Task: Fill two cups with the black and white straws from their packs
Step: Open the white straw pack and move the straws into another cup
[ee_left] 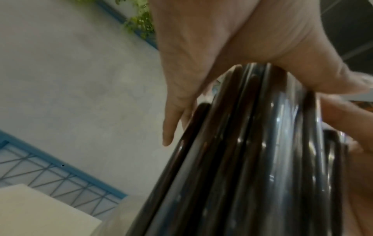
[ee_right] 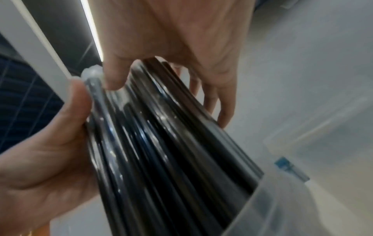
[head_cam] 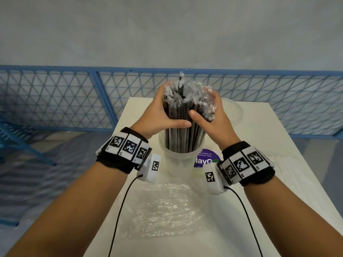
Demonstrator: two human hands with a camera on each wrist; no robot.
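A thick bundle of black straws (head_cam: 182, 127), each in a clear wrapper, stands upright in a clear cup (head_cam: 178, 164) at the table's middle. My left hand (head_cam: 163, 114) grips the bundle's upper part from the left, and my right hand (head_cam: 213, 115) grips it from the right; their thumbs nearly meet in front. The crinkled wrapper ends stick out above my fingers. In the left wrist view my left hand (ee_left: 222, 39) curls over the black straws (ee_left: 252, 159). In the right wrist view my right hand (ee_right: 181, 32) wraps the straws (ee_right: 161, 151) above the cup's rim (ee_right: 272, 199).
An empty clear plastic pack (head_cam: 167, 210) lies flat on the white table (head_cam: 250, 219) in front of the cup. A second clear cup (head_cam: 235, 110) stands behind at the right. A purple sticker (head_cam: 206, 158) is on the tabletop. A blue mesh fence (head_cam: 55, 93) runs behind.
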